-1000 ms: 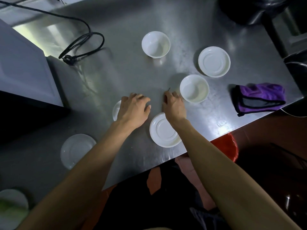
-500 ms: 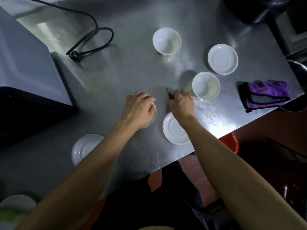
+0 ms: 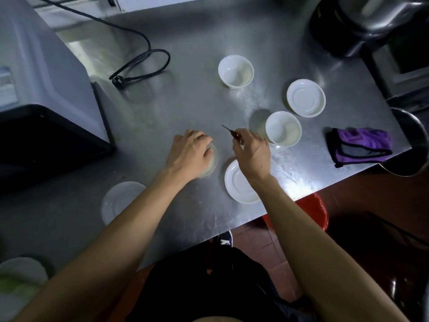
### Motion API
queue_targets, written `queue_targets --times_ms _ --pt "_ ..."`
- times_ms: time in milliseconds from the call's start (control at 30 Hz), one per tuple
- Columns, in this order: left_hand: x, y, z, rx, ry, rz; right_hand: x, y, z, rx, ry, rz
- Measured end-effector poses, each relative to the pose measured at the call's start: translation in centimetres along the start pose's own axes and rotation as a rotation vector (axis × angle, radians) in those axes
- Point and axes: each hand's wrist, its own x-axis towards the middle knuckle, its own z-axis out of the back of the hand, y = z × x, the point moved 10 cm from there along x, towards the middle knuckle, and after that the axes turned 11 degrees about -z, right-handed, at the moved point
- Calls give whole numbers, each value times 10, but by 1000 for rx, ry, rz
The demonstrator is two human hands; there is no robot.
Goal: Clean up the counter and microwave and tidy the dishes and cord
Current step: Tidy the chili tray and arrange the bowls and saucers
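Note:
My left hand (image 3: 189, 154) grips a small white bowl (image 3: 212, 162) from above on the steel counter (image 3: 185, 108); the bowl is mostly hidden under it. My right hand (image 3: 253, 149) pinches a thin dark pointed stick (image 3: 228, 131), its tip raised toward the upper left. A white saucer (image 3: 239, 189) lies under my right wrist. Two white bowls (image 3: 235, 72) (image 3: 283, 129) and another saucer (image 3: 306, 98) stand further back. A third saucer (image 3: 120, 201) sits at the left. The black cord (image 3: 144, 66) lies looped by the microwave (image 3: 41, 94).
A purple cloth (image 3: 359, 145) lies near the counter's right edge. Dark metal pots (image 3: 362, 22) stand at the back right, and a steel pot rim (image 3: 415, 135) is at the far right. A red bucket (image 3: 315, 210) is on the floor below. A pale dish (image 3: 21, 273) sits bottom left.
My right hand has lifted the thin stick off the counter, its tip now raised. My left hand has closed over the small bowl and slid it slightly right.

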Motion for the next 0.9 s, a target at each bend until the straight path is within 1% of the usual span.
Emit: queue_targets --times_ms 100,200,367,533,700,900 --pt "-14 -11 9 30 -13 32 -11 3 12 99 1 34" --pt "-34 -23 18 66 -29 78 -24 5 23 144 12 89" --pt "-76 -42 31 121 -45 161 -46 15 38 160 46 187" --pt "-132 -47 49 115 -134 268 -75 35 37 171 133 308" --pt "-199 -40 60 81 -198 426 -118 74 27 184 198 453" --pt "-303 -9 64 7 -265 659 -183 145 2 183 313 670"
